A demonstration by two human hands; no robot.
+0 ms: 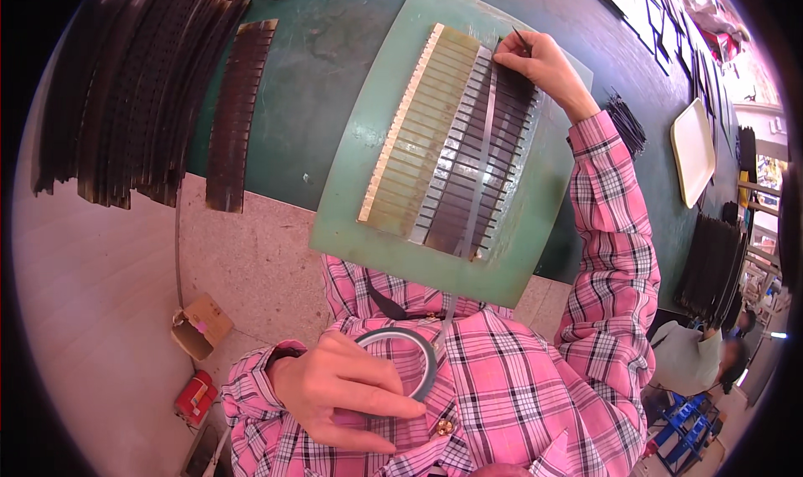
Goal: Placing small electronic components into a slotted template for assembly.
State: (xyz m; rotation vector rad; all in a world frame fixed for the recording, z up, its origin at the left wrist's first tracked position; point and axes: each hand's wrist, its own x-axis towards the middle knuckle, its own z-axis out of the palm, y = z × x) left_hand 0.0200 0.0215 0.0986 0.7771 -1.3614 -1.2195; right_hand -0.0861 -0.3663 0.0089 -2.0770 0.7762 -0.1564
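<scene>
The tape roll, a thin ring with a greenish rim, sits at lower centre of the head view, held against the pink plaid shirt; the left hand closes round it, thumb and fingers spread over its near side and its lower edge; a narrow strip of tape runs from the roll up the frame, over the near edge of the green board and along the row of dark strips lying side by side on it; the right hand, at upper centre right, presses the far end of that tape down on the dark strips, fingers bent and close together, with a thin dark pointed tool pinched between them and sticking up past the knuckles; just left of the dark strips lies a row of tan strips with a pale toothed edge on their left side; the green board rests tilted on a dark green table, its near edge over the person's lap; at upper left, stacks of long dark curved strips fan over the table edge, and one more dark ribbed strip lies apart beside them; a white tray lies at the right edge; a small cardboard box and a red object sit on the floor at lower left.
</scene>
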